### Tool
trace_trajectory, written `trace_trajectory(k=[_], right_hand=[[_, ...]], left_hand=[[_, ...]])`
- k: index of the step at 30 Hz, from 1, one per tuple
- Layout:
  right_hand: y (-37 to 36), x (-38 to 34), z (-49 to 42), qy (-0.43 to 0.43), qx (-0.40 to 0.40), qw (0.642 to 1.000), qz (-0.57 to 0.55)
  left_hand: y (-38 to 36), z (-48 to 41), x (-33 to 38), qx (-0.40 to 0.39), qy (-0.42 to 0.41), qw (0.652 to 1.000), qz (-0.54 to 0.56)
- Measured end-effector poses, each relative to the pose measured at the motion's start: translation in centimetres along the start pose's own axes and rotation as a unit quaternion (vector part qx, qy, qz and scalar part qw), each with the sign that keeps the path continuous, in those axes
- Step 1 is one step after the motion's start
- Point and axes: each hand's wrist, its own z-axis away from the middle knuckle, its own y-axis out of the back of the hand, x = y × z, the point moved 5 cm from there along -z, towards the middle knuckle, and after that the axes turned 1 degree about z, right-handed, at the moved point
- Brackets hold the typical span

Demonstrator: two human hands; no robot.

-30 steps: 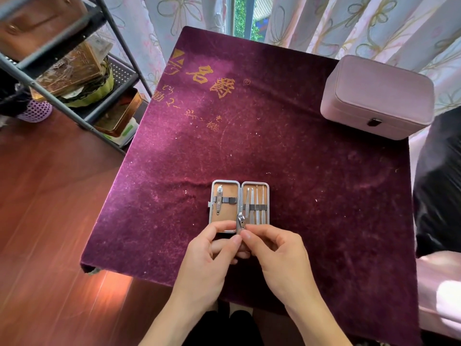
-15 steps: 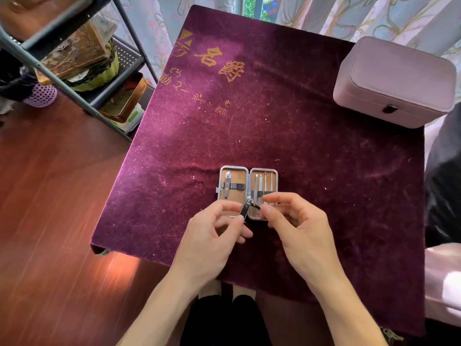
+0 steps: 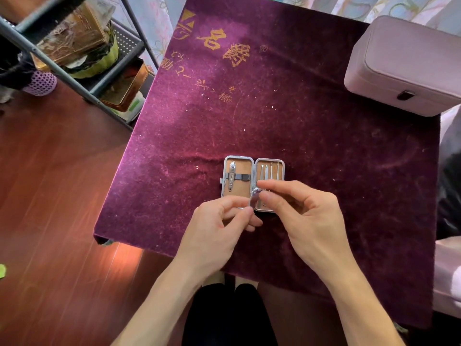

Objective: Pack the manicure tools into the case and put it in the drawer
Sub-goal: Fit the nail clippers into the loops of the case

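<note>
A small silver manicure case (image 3: 239,161) lies open on the purple velvet table (image 3: 324,158), tan lining up. A large nail clipper (image 3: 232,179) sits under the black strap in its left half. Several thin steel tools (image 3: 268,171) stand in the right half, partly hidden by my fingers. Both hands pinch a small shiny nail clipper (image 3: 254,199) just above the case's near edge. My left hand (image 3: 219,228) holds its lower end and my right hand (image 3: 304,216) holds its upper end.
A pink jewellery box (image 3: 409,63) with a dark clasp stands at the table's far right corner. A metal shelf rack (image 3: 82,61) with tins stands left of the table on the red wooden floor (image 3: 50,196). Curtains hang behind the table.
The view has tilted down, so the table and case sit lower in it. The small clipper has turned between my fingers. My right hand has shifted slightly over the case's right half.
</note>
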Motion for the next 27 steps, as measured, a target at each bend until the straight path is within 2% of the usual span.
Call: trace_trajectory(k=[4,8,15,21,23,25,27], right_hand=[[-0.1,-0.6,-0.7,0.038,0.041,0.997,0.048],[0.6,-0.6,-1.6,0.018,0.078,0.997,0.021],[0.0,-0.6,-2.7,0.004,-0.002,1.0,0.004],[-0.2,-0.5,-3.6,0.024,-0.003,0.999,0.025],[-0.3,-0.9,-4.4,0.039,-0.003,0.999,0.03],[-0.3,-1.4,-5.7,0.059,0.008,0.997,0.043],[-0.4,-1.7,-7.5,0.073,0.023,0.995,0.064]], left_hand=[[-0.6,-0.2,0.0,-0.015,0.007,1.0,-0.007],[-0.9,-0.1,-0.2,-0.013,0.011,1.0,0.012],[-0.5,-0.1,-0.9,0.002,0.012,0.999,0.053],[-0.3,-0.5,-0.7,0.015,-0.006,0.998,0.052],[0.0,-0.7,-0.3,0.034,-0.028,0.999,0.023],[1.2,-1.1,-0.1,0.105,-0.08,0.989,-0.069],[2.5,-1.6,0.2,0.195,-0.152,0.951,-0.188]])
